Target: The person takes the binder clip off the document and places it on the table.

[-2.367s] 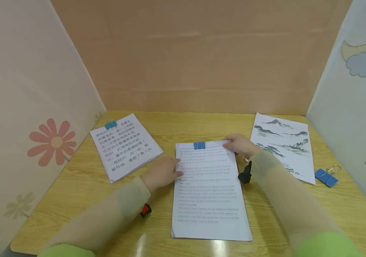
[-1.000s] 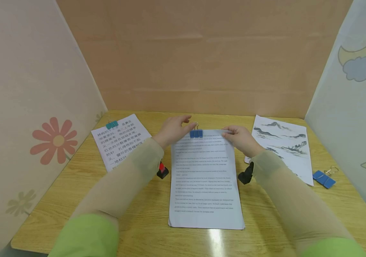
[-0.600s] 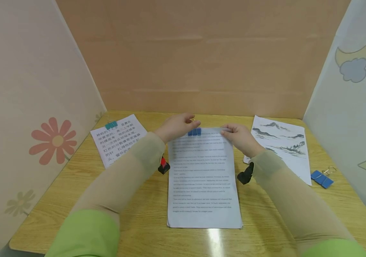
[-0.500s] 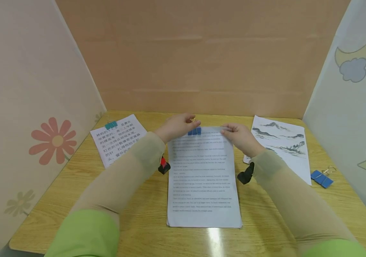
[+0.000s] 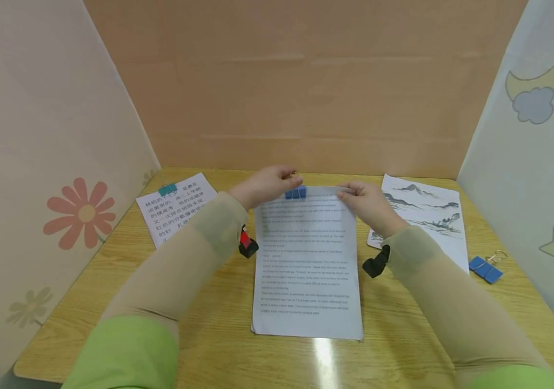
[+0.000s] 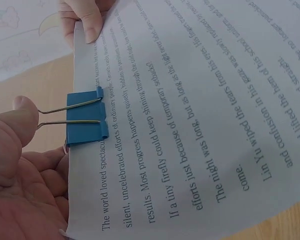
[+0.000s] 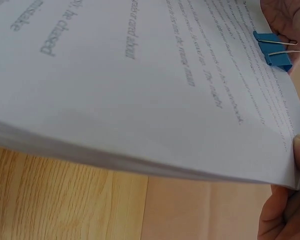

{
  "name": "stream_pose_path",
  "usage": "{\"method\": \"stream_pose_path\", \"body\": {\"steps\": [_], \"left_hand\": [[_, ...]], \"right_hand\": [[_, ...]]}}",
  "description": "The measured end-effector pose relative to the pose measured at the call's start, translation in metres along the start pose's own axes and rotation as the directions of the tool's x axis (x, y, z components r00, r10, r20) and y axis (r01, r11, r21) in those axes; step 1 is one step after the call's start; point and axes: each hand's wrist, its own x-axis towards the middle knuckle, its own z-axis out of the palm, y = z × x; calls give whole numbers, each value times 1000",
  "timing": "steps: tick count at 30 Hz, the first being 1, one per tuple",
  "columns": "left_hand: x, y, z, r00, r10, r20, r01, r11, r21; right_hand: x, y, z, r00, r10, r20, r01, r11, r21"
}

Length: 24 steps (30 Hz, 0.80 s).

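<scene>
A blue binder clip [image 5: 295, 192] grips the top edge of a printed paper stack [image 5: 306, 259], whose top edge is raised off the table. At the clip, my left hand [image 5: 269, 185] has its thumb against the wire handle's end, as the left wrist view shows. Its other fingers curl behind the clip [image 6: 85, 120], partly hidden by the paper. My right hand [image 5: 366, 205] pinches the stack's top right corner, thumb in front and fingers behind. In the right wrist view the sheets [image 7: 140, 100] show a thick, slightly bowed edge.
Left on the wooden table [image 5: 218, 362] lies a Chinese text sheet [image 5: 172, 208] with a teal clip [image 5: 167, 189], partly behind my left arm. An ink landscape sheet [image 5: 422, 216] lies right, with a loose blue binder clip [image 5: 486, 269] beside it. Walls border the back and sides.
My left hand has moved from the stack's left edge up to the blue clip. The stack has shifted away from me and its top edge has risen, my right hand keeping its corner.
</scene>
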Motion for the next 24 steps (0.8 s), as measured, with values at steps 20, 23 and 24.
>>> {"method": "stream_pose_path", "body": {"steps": [20,23,24], "left_hand": [[0,13,15,978,46,-204,-16,989,150],[-1,13,17,973,41,-225,-13,992,125],[-1,13,18,972,38,-232,-12,993,116]], "right_hand": [[0,-2,-3,1000,-7,-18,7,1000,13],[0,-2,-3,1000,-14,-22,15,1000,15],[0,-2,-3,1000,-16,-23,17,1000,15]]}}
